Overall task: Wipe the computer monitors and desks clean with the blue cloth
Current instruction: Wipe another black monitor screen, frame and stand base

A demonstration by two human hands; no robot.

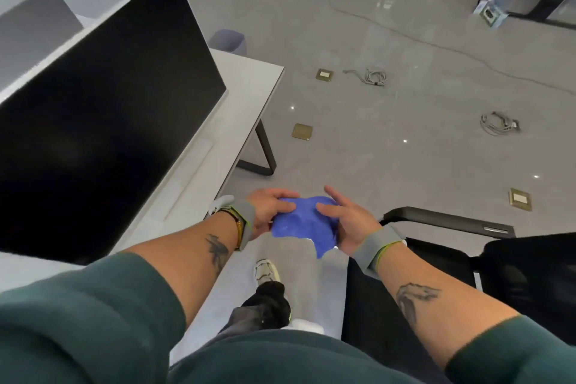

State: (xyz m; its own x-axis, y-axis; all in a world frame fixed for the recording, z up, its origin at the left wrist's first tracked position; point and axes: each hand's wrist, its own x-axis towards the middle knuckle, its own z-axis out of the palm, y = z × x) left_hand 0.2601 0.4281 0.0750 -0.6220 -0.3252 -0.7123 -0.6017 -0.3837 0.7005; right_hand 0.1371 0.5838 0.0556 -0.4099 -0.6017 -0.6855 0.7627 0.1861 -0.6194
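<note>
In the head view, the blue cloth (pixel 302 227) is bunched in mid-air between both hands, above the floor and just beside the desk (pixel 246 93). The left grip (pixel 268 215) and the right grip (pixel 346 223) each clasp one side of it. A dark monitor (pixel 109 109) stands on the desk at left, and a black chair (pixel 436 274) sits at right.

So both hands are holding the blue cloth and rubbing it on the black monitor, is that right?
Not quite. The left hand and right hand do hold the cloth, but it is not on the monitor. The head view shows it in the air beside the desk, touching neither.
</note>
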